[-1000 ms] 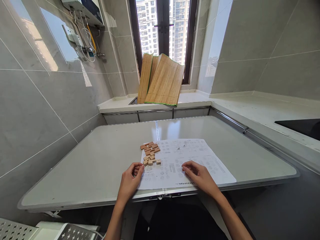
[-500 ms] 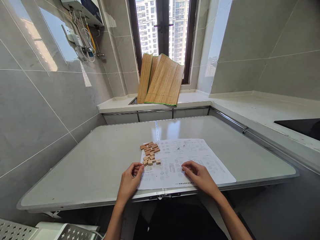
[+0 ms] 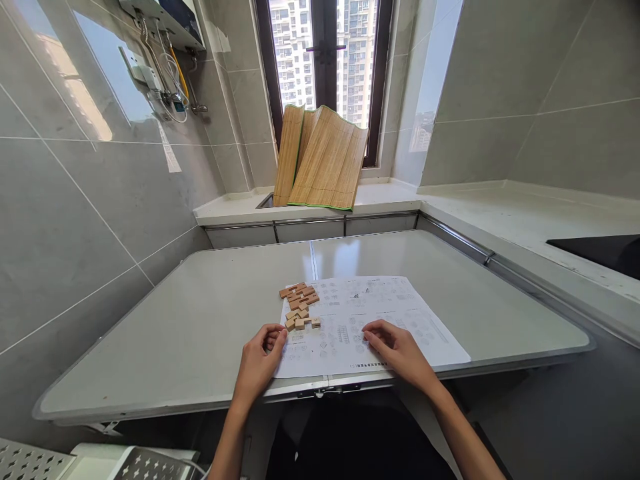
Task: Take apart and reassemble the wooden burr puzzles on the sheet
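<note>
A printed white sheet [image 3: 330, 360] lies on the table in front of me. Darker wooden pieces [image 3: 300, 295], flat and notched, are grouped at its upper left corner. Just below them sit several small pale wooden blocks [image 3: 300, 324]. My left hand [image 3: 262, 355] rests at the sheet's left edge beside the pale blocks, its fingers loosely curled, with nothing visible in it. On the sheet's lower right part rests my right hand [image 3: 397, 348], fingers loosely bent and thumb a little apart, holding nothing visible.
The pale folding table [image 3: 165, 327] has a metal latch [image 3: 320, 393] at its near edge. Behind it, a bamboo mat [image 3: 330, 163] leans by the window on a white ledge [image 3: 390, 195]. A perforated rack [image 3: 155, 465] stands at the lower left.
</note>
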Motion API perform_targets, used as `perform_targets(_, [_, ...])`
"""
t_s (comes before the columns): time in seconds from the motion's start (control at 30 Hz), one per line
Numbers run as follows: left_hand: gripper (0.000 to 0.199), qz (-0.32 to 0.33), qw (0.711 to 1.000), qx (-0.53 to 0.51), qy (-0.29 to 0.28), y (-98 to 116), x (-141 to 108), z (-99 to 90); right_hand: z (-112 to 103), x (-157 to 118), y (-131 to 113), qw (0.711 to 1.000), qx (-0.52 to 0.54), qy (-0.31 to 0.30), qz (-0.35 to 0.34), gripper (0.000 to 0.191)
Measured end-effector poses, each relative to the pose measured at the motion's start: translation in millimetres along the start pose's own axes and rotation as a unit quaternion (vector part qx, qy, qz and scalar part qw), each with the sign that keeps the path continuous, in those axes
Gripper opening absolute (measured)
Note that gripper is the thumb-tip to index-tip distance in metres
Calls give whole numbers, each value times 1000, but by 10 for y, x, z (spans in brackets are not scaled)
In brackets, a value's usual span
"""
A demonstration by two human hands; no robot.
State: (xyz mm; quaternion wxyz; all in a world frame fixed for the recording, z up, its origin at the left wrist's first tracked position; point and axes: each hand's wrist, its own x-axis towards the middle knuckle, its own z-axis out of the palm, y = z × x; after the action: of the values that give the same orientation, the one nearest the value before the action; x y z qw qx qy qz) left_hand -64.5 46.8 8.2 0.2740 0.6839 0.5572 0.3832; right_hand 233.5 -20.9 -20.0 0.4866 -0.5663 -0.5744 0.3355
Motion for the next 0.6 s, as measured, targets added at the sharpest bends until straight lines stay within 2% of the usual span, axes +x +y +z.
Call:
perform_targets(0.4, [39, 6, 1000, 11, -3, -3, 29, 12, -14, 19, 20, 1000, 10, -3, -1, 34])
perform_targets(0.6, [38, 8, 998, 39, 43, 41, 160, 31, -26, 49, 37, 1000, 18, 2, -16, 32])
